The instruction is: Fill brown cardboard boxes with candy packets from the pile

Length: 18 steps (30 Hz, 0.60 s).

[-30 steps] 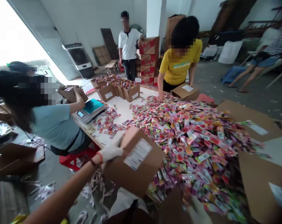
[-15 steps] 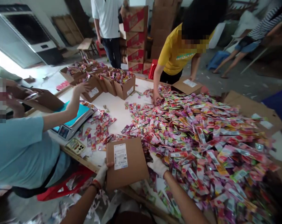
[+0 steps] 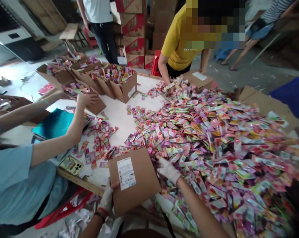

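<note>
A brown cardboard box with a white printed label stands tilted at the table's near edge, one flat side facing me. My left hand, in a pale glove with bare fingertips, grips its left edge. Past the box's right edge, my gloved right hand lies at the border of the heap of small colourful sachets; its fingers are stretched toward the box, and I see no sachet clearly held. The box's opening faces away and its inside is hidden.
A co-worker in light blue reaches over a scale with a teal tray to filled boxes at the back left. A phone lies near the edge. Across the table, a person in yellow reaches into the heap beside another box.
My view has shifted a little. The box has turned slightly in my left hand, while my right hand stays by its right edge. The blue-sleeved co-worker now has both arms at a filled box.
</note>
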### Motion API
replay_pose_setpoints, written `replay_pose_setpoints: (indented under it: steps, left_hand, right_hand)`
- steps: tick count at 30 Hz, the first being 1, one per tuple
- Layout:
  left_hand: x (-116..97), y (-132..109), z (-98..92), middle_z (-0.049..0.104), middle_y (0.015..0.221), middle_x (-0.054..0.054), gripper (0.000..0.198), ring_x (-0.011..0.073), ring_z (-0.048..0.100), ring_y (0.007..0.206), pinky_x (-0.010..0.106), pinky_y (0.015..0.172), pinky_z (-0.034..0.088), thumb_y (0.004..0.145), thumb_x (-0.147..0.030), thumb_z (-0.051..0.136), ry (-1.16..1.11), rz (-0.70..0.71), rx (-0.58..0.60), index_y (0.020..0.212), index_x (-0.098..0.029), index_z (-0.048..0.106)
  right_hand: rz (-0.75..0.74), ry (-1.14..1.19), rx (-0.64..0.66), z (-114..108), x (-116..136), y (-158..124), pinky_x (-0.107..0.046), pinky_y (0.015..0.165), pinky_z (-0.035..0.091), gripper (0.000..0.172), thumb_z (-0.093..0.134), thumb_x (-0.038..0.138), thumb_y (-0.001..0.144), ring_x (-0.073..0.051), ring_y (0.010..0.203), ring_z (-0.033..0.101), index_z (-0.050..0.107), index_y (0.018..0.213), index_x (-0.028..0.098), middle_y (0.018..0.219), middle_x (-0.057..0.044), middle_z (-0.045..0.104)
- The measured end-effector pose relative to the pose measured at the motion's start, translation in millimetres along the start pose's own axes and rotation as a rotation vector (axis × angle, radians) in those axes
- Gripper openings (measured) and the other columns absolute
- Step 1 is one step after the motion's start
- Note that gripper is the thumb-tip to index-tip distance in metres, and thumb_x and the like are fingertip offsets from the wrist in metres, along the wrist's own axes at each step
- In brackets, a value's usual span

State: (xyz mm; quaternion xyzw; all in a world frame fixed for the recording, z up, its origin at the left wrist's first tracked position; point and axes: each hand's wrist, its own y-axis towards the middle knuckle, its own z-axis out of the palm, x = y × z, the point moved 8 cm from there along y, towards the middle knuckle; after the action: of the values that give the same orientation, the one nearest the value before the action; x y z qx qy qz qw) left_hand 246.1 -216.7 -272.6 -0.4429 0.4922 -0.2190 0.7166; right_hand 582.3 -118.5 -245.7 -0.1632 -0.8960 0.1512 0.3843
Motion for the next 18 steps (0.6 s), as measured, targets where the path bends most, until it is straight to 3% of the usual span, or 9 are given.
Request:
replay_pose_setpoints:
  steps: [3, 5, 7, 9, 11, 15, 18]
  left_hand:
    - [-1.7, 0.0, 0.2, 0.072, 0.094, 0.011, 0.047, 0.0302, 0.069, 0.086, 0.040, 0.070, 0.058, 0.060, -0.032, 0.074, 0.016, -0.004, -0.001, 0.100, -0.015, 0.057]
    - [-0.9, -0.5, 2.1, 0.072, 0.090, 0.010, 0.045, 0.0304, 0.070, 0.085, 0.041, 0.069, 0.058, 0.063, -0.032, 0.072, 0.027, -0.015, -0.013, 0.102, -0.014, 0.057]
    - [-1.3, -2.5, 5.5, 0.073, 0.088, 0.010, 0.046, 0.0300, 0.070, 0.085, 0.041, 0.071, 0.058, 0.065, -0.030, 0.069, 0.019, -0.009, -0.029, 0.106, -0.014, 0.057]
    - [-2.7, -5.4, 9.4, 0.073, 0.087, 0.009, 0.048, 0.0295, 0.070, 0.087, 0.041, 0.076, 0.058, 0.066, -0.027, 0.068, -0.003, 0.004, -0.038, 0.111, -0.013, 0.057]
    - [-2.5, -7.0, 11.6, 0.073, 0.088, 0.009, 0.053, 0.0295, 0.069, 0.090, 0.041, 0.080, 0.057, 0.066, -0.025, 0.068, -0.016, -0.008, -0.030, 0.116, -0.013, 0.056]
    - [-1.1, 0.5, 5.1, 0.074, 0.091, 0.008, 0.061, 0.0292, 0.067, 0.097, 0.040, 0.086, 0.055, 0.064, -0.024, 0.072, 0.020, -0.067, 0.021, 0.122, -0.013, 0.054]
    - [-0.7, 8.4, 2.4, 0.073, 0.098, 0.010, 0.062, 0.0295, 0.065, 0.102, 0.040, 0.093, 0.052, 0.062, -0.022, 0.076, 0.075, -0.151, 0.169, 0.121, -0.012, 0.057]
  right_hand:
    - [0.042, -0.038, -0.071, -27.0, -10.8, 14.8, -0.047, 0.105, 0.032, 0.047, 0.058, 0.019, 0.072, -0.031, 0.118, 0.046, 0.055, 0.119, 0.014, 0.121, -0.016, 0.054]
    - [0.058, -0.054, -0.041, -17.0, -8.2, 20.8, -0.050, 0.106, 0.029, 0.050, 0.059, 0.016, 0.071, -0.035, 0.121, 0.044, 0.054, 0.120, 0.009, 0.124, -0.022, 0.051]
    - [0.006, -0.012, 0.077, 8.7, 4.6, 19.5, -0.043, 0.102, 0.035, 0.048, 0.058, 0.012, 0.070, -0.031, 0.114, 0.051, 0.057, 0.118, 0.009, 0.119, -0.018, 0.057]
    - [-0.083, 0.066, 0.223, 29.1, 18.0, 12.3, -0.029, 0.092, 0.043, 0.039, 0.057, 0.011, 0.072, -0.021, 0.098, 0.059, 0.062, 0.110, 0.013, 0.105, -0.007, 0.066]
    - [-0.141, 0.128, 0.313, 30.6, 21.2, 6.6, -0.022, 0.083, 0.046, 0.032, 0.056, 0.012, 0.074, -0.016, 0.087, 0.061, 0.065, 0.104, 0.015, 0.094, 0.001, 0.069]
    - [-0.061, 0.115, 0.203, 3.7, 3.1, 17.6, -0.031, 0.089, 0.047, 0.038, 0.053, 0.018, 0.082, -0.019, 0.096, 0.060, 0.056, 0.118, 0.012, 0.108, -0.007, 0.066]
    - [-0.033, 0.062, 0.192, 16.3, 16.8, 26.2, -0.037, 0.083, 0.050, 0.027, 0.058, 0.027, 0.085, -0.020, 0.090, 0.060, 0.059, 0.108, 0.013, 0.101, -0.008, 0.065]
